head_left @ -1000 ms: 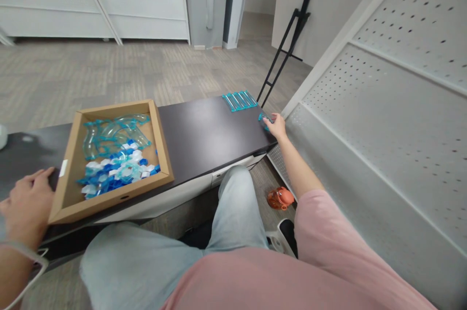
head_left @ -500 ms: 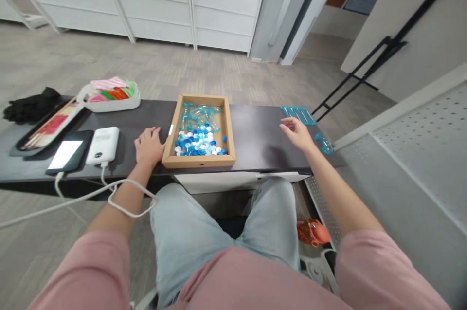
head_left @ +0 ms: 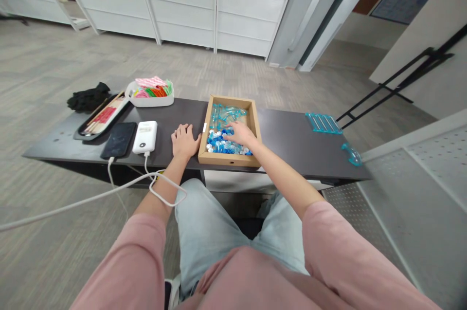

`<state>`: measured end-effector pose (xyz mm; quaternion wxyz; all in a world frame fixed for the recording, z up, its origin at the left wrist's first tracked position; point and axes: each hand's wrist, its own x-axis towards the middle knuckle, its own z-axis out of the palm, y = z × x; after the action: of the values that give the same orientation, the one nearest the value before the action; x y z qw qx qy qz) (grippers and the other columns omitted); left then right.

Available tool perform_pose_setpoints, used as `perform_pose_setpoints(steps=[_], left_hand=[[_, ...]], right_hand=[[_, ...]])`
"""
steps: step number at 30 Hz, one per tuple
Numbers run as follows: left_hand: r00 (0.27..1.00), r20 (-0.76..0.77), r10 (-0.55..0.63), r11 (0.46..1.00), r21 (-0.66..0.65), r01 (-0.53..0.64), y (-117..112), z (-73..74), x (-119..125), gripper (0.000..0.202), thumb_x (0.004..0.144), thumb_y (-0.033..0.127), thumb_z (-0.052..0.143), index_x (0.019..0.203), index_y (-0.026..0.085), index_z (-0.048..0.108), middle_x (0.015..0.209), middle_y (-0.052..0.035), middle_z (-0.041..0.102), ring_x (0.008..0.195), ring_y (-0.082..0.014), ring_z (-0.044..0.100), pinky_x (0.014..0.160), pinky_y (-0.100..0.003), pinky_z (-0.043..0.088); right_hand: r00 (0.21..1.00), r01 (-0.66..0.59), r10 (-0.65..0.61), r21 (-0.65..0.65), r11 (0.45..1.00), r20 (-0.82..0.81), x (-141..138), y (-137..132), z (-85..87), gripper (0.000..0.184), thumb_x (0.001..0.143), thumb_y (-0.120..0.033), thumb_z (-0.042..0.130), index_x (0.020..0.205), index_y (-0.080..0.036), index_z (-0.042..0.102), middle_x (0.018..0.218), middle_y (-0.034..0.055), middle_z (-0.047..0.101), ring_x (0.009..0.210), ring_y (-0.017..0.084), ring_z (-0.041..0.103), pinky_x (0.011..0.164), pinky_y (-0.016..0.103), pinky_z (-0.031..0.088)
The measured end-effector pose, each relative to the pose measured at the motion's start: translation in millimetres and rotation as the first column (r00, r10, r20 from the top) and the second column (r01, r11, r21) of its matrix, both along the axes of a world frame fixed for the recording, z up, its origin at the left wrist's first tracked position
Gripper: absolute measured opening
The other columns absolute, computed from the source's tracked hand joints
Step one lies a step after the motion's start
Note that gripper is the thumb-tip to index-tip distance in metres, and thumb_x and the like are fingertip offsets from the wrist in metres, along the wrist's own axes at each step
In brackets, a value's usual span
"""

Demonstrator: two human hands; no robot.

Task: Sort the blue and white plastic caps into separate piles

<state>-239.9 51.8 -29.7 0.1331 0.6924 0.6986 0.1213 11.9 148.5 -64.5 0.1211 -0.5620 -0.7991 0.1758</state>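
Note:
A shallow wooden tray (head_left: 205, 134) sits on a dark table (head_left: 284, 142). It holds clear blue curved track pieces (head_left: 224, 113) at the back and a heap of small blue and white pieces (head_left: 219, 144) at the front. My right hand (head_left: 239, 134) reaches into the tray, fingers spread over the small pieces; whether it grips one is hidden. My left hand (head_left: 184, 140) lies flat on the table, touching the tray's left side. A row of straight blue pieces (head_left: 323, 122) lies at the table's right end, with one curved blue piece (head_left: 352, 154) near the right corner.
Left of my hands lie a white power bank (head_left: 145, 136) and a dark phone (head_left: 118, 139), both with cables trailing off the front edge. Further left are a white bowl of coloured items (head_left: 150, 92), a long dark tray (head_left: 98, 120) and black cloth (head_left: 87, 98). A perforated panel (head_left: 419, 188) stands on the right.
My right hand has come from the table's right end, leaving the curved blue piece there, to the tray's small pieces. The view has swung left. My left hand stays beside the tray.

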Motion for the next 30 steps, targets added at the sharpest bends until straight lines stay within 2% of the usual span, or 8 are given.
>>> perform_pose_setpoints(steps=[4,7,11,14,17,20,26,30], left_hand=[[1.000,-0.005,-0.007,1.000,0.006,0.007,1.3,-2.8,-0.2,0.075,0.113,0.052,0.034,0.182,0.021,0.034,0.181,-0.0178,0.041,0.171,-0.0420,0.029,0.130,-0.064,0.028],[1.000,-0.007,-0.005,1.000,0.014,0.005,-0.1,-1.4,0.8,0.075,0.113,0.052,0.034,0.182,0.021,0.035,0.181,-0.0186,0.042,0.171,-0.0426,0.030,0.130,-0.064,0.028],[1.000,-0.010,0.014,1.000,-0.001,-0.014,-0.9,1.3,1.7,0.075,0.114,0.055,0.034,0.180,0.019,0.039,0.182,-0.0183,0.040,0.171,-0.0403,0.029,0.130,-0.059,0.028],[1.000,-0.006,-0.004,0.999,-0.038,0.004,1.8,4.0,4.3,0.077,0.117,0.053,0.028,0.177,0.005,0.038,0.183,-0.0242,0.034,0.171,-0.0379,0.027,0.132,-0.054,0.025],[0.999,-0.035,0.029,0.995,-0.095,-0.032,4.4,8.4,10.6,0.074,0.117,0.044,0.025,0.173,-0.004,0.038,0.181,-0.0298,0.033,0.170,-0.0396,0.028,0.132,-0.057,0.024],[0.997,-0.064,0.044,0.994,-0.099,-0.051,4.0,12.2,16.9,0.072,0.116,0.043,0.032,0.171,-0.003,0.040,0.178,-0.0316,0.036,0.167,-0.0416,0.034,0.131,-0.057,0.029],[0.983,-0.160,0.093,0.991,-0.078,-0.106,3.5,2.7,24.7,0.075,0.114,0.045,0.016,0.170,0.004,0.044,0.176,-0.0290,0.040,0.165,-0.0386,0.039,0.131,-0.053,0.032],[0.933,-0.353,0.070,0.994,-0.054,-0.094,2.2,-3.3,28.3,0.086,0.102,0.055,0.039,0.175,0.011,0.037,0.177,-0.0274,0.043,0.164,-0.0365,0.041,0.127,-0.048,0.034]], right_hand=[[0.999,0.030,-0.028,0.051,0.998,-0.046,8.1,8.9,-4.5,0.038,0.085,-0.037,0.094,0.119,-0.022,0.085,0.125,0.0128,0.080,0.125,0.036,0.075,0.113,0.049,0.058],[0.979,0.092,-0.079,0.058,0.994,-0.190,16.9,7.9,-2.9,0.036,0.087,-0.044,0.092,0.116,-0.024,0.087,0.126,0.0109,0.082,0.123,0.037,0.076,0.115,0.051,0.058],[0.910,0.133,-0.116,0.016,0.991,-0.398,33.9,-2.6,3.4,0.049,0.092,-0.053,0.087,0.131,-0.025,0.082,0.137,0.0105,0.080,0.118,0.032,0.077,0.109,0.049,0.061],[0.876,0.145,-0.102,0.056,0.988,-0.471,59.7,-16.7,10.0,0.057,0.093,-0.055,0.085,0.142,-0.026,0.077,0.136,0.0098,0.080,0.113,0.029,0.076,0.105,0.047,0.062],[0.883,0.211,-0.121,0.153,0.965,-0.454,103.1,-35.2,14.5,0.055,0.095,-0.055,0.083,0.141,-0.026,0.079,0.130,0.0099,0.080,0.107,0.028,0.074,0.101,0.045,0.062],[0.880,0.327,-0.215,0.211,0.921,-0.424,162.4,-56.0,11.0,0.052,0.097,-0.055,0.080,0.141,-0.026,0.081,0.133,0.0115,0.077,0.110,0.028,0.072,0.102,0.043,0.061],[0.801,0.588,-0.524,0.224,0.777,-0.289,294.4,-107.2,-18.7,0.047,0.101,-0.054,0.074,0.139,-0.028,0.083,0.139,0.0133,0.074,0.132,0.035,0.066,0.120,0.054,0.053],[0.719,0.687,-0.690,0.235,0.687,-0.084,357.9,-142.6,-35.8,0.047,0.102,-0.049,0.071,0.144,-0.029,0.081,0.149,0.0157,0.069,0.138,0.042,0.058,0.120,0.061,0.048]])
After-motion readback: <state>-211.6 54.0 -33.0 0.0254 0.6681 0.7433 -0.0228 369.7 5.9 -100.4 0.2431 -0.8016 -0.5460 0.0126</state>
